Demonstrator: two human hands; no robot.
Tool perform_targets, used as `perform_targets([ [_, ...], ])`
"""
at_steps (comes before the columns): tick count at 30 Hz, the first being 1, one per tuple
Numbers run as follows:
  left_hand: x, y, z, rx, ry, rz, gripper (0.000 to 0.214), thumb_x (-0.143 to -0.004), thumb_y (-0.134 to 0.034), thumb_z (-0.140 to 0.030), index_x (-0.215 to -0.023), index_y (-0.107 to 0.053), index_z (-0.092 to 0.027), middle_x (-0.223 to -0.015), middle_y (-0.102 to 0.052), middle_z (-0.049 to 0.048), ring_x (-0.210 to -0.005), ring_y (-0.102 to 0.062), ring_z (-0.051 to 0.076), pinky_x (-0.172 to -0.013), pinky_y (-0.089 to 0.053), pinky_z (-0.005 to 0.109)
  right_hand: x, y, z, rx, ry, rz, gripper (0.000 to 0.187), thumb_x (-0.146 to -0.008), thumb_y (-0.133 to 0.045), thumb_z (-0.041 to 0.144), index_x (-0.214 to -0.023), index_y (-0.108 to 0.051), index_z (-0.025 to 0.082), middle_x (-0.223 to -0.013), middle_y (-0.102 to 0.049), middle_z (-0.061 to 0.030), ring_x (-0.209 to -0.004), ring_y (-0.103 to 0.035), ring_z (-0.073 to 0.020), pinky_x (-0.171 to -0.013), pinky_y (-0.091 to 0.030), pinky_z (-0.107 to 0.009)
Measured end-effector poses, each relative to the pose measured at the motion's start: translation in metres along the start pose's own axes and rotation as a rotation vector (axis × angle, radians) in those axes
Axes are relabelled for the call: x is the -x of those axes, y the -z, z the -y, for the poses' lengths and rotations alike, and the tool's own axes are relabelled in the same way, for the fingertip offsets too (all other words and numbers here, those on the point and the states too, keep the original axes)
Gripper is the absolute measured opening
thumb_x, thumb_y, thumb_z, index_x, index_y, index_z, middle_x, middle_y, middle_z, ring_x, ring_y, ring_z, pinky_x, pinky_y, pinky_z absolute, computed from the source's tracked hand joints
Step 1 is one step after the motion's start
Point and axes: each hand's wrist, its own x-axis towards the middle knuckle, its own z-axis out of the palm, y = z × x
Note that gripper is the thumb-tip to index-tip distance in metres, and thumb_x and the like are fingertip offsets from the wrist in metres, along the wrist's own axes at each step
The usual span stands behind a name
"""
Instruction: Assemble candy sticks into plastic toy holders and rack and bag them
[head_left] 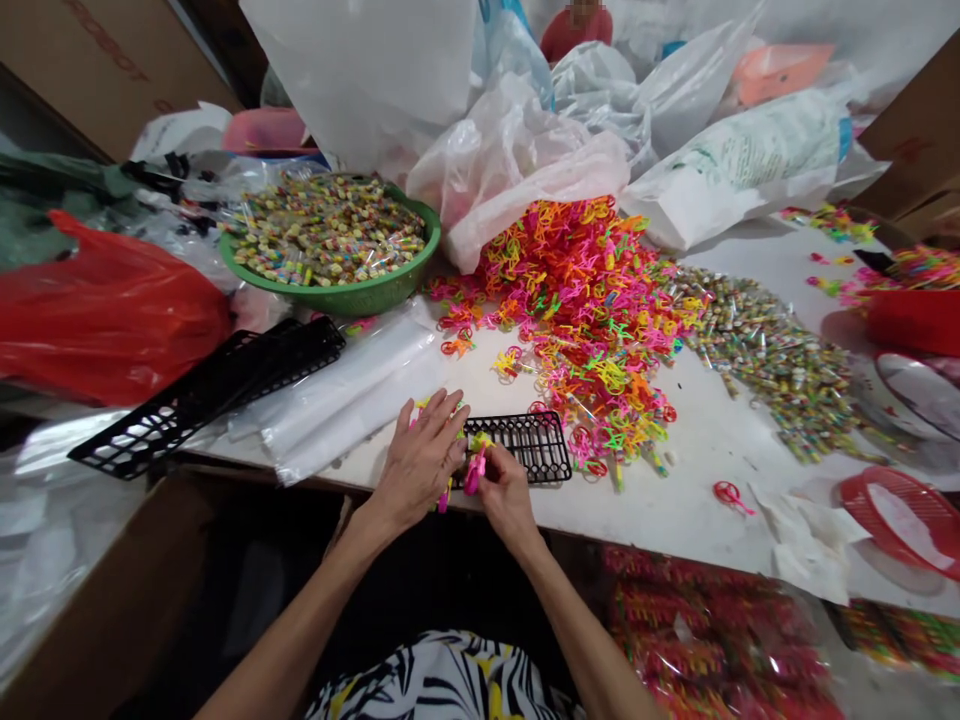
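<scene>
A small black plastic grid rack lies at the near edge of the white table. My left hand rests on its left end, fingers stretched and spread over small coloured pieces. My right hand is closed in a pinch on a pink plastic toy piece at the rack's near edge. Just beyond lies a big heap of pink, orange and yellow plastic toy pieces.
A green basin of small tubes stands at the back left, and loose tubes are strewn on the right. Longer black racks, clear sleeves, a red bag, white bags and a red basket surround the work spot. Someone in red sits behind.
</scene>
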Motion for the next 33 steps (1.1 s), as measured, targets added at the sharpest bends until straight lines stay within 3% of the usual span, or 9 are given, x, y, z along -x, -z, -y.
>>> perform_targets([
  [3, 0.0, 0.001, 0.0, -0.008, -0.001, 0.008, 0.041, -0.09, -0.029, -0.026, -0.128, -0.043, -0.019, -0.139, -0.038, 0.0075, -0.131, -0.028, 0.023, -0.105, -0.02, 0.049, -0.002, 0.007, -0.004, 0.135, 0.102, 0.056, 0.01, -0.067, -0.046, 0.01, -0.065, -0.051, 0.018, -0.066, -0.049, 0.0009, -0.062, -0.043, -0.0127, -0.057, -0.034, -0.024],
  [15, 0.0, 0.0, 0.002, -0.017, 0.001, 0.012, 0.041, -0.09, -0.03, -0.027, -0.128, -0.043, -0.019, -0.139, -0.038, 0.0062, -0.131, -0.028, 0.023, -0.106, -0.02, 0.048, -0.003, 0.016, -0.004, 0.279, 0.194, 0.189, 0.018, -0.068, -0.04, 0.003, -0.063, -0.043, 0.02, -0.065, -0.048, 0.0008, -0.061, -0.044, -0.0137, -0.057, -0.035, -0.024],
  [18, 0.0, 0.001, 0.002, -0.007, -0.01, 0.016, 0.042, -0.089, -0.03, -0.028, -0.129, -0.042, -0.019, -0.139, -0.038, 0.0065, -0.131, -0.028, 0.023, -0.106, -0.019, 0.047, 0.001, 0.016, 0.0, 0.452, 0.257, 0.226, 0.019, -0.069, -0.04, 0.002, -0.073, -0.048, 0.019, -0.077, -0.054, -0.0038, -0.067, -0.049, -0.016, -0.06, -0.038, -0.026],
  [22, 0.0, -0.004, 0.002, -0.008, -0.046, -0.026, 0.05, -0.085, -0.037, -0.04, -0.131, -0.04, -0.019, -0.14, -0.035, 0.0086, -0.13, -0.027, 0.027, -0.105, -0.016, 0.051, 0.011, 0.002, 0.012, 0.822, 0.292, 0.39, 0.022, -0.076, -0.042, 0.006, -0.095, -0.052, 0.014, -0.092, -0.056, -0.0112, -0.071, -0.054, -0.0197, -0.057, -0.04, -0.028],
  [25, 0.0, -0.011, 0.004, -0.02, -0.083, -0.063, 0.052, -0.084, -0.037, -0.041, -0.131, -0.039, -0.018, -0.141, -0.035, 0.0111, -0.13, -0.027, 0.03, -0.104, -0.015, 0.055, 0.007, 0.002, 0.015, 0.835, 0.293, 0.406, 0.021, -0.079, -0.046, 0.011, -0.099, -0.053, 0.015, -0.09, -0.058, -0.008, -0.07, -0.055, -0.0182, -0.058, -0.041, -0.027],
  [28, -0.001, -0.011, 0.006, -0.042, -0.121, -0.086, 0.048, -0.086, -0.034, -0.036, -0.129, -0.041, -0.018, -0.139, -0.036, 0.0124, -0.129, -0.029, 0.031, -0.102, -0.015, 0.057, -0.017, 0.049, 0.019, 0.633, 0.315, 0.24, 0.018, -0.077, -0.055, 0.018, -0.095, -0.057, 0.018, -0.084, -0.059, -0.0032, -0.074, -0.056, -0.015, -0.064, -0.042, -0.024],
  [30, -0.002, -0.009, 0.007, -0.055, -0.124, -0.099, 0.046, -0.086, -0.033, -0.034, -0.128, -0.041, -0.019, -0.139, -0.036, 0.0131, -0.129, -0.029, 0.032, -0.101, -0.014, 0.059, -0.036, 0.107, 0.026, 0.607, 0.289, -0.045, 0.02, -0.076, -0.054, 0.017, -0.095, -0.06, 0.017, -0.086, -0.06, -0.0044, -0.075, -0.056, -0.0145, -0.066, -0.042, -0.024],
  [32, -0.005, -0.007, 0.007, -0.068, -0.114, -0.104, 0.045, -0.086, -0.033, -0.034, -0.129, -0.041, -0.02, -0.14, -0.035, 0.0134, -0.128, -0.03, 0.033, -0.099, -0.014, 0.062, -0.047, 0.168, 0.031, 0.717, 0.195, -0.367, 0.016, -0.078, -0.049, 0.017, -0.088, -0.063, 0.016, -0.084, -0.06, -0.0059, -0.074, -0.055, -0.0155, -0.066, -0.04, -0.025],
  [33, -0.006, -0.006, 0.007, -0.073, -0.113, -0.102, 0.046, -0.086, -0.034, -0.034, -0.129, -0.04, -0.021, -0.14, -0.036, 0.0134, -0.128, -0.03, 0.034, -0.099, -0.015, 0.062, -0.048, 0.194, 0.032, 0.788, 0.106, -0.424, 0.014, -0.077, -0.05, 0.017, -0.08, -0.064, 0.016, -0.079, -0.06, -0.0053, -0.069, -0.054, -0.015, -0.063, -0.039, -0.025],
])
